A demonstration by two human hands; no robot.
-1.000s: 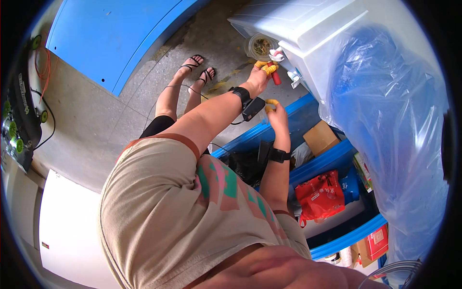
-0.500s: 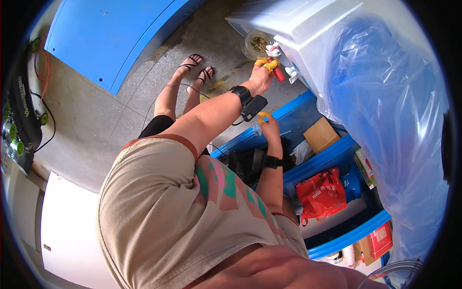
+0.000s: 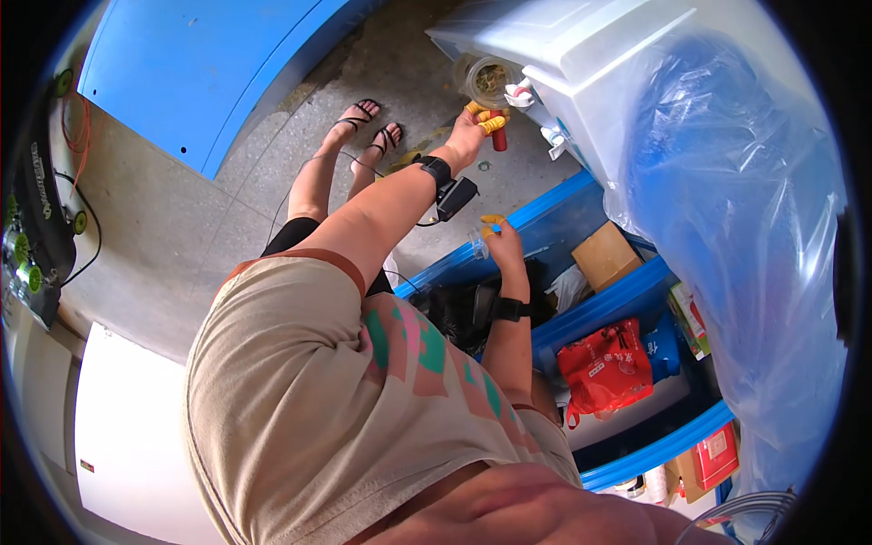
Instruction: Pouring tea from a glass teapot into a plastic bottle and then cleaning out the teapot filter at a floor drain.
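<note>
My left hand [image 3: 468, 138], with yellow coverings on its fingers, is closed around a red cylinder [image 3: 499, 138], whose kind I cannot make out. Just beyond its fingers is a clear round tub [image 3: 491, 80] with greenish-brown bits inside. A white-and-red fitting [image 3: 520, 94] on the pale plastic box is close to those fingertips. Lower down, my right hand [image 3: 505, 243] also has yellow-covered fingers. They are bent around a small clear plastic piece [image 3: 479, 242] above the rim of a blue bin [image 3: 445, 261]. Dark devices are strapped to both wrists.
Blue bins at the right contain a red bag [image 3: 606, 368], a cardboard box [image 3: 606, 255] and dark items. Behind them is a large translucent box [image 3: 590, 91] beside a plastic-wrapped blue bundle [image 3: 718, 182]. A blue panel [image 3: 209, 73] is at upper left; a small ring [image 3: 484, 166] lies on the floor.
My left hand has moved slightly left with the red cylinder, away from the white-and-red fitting. The small ring on the floor has come into view. My right hand has shifted slightly left.
</note>
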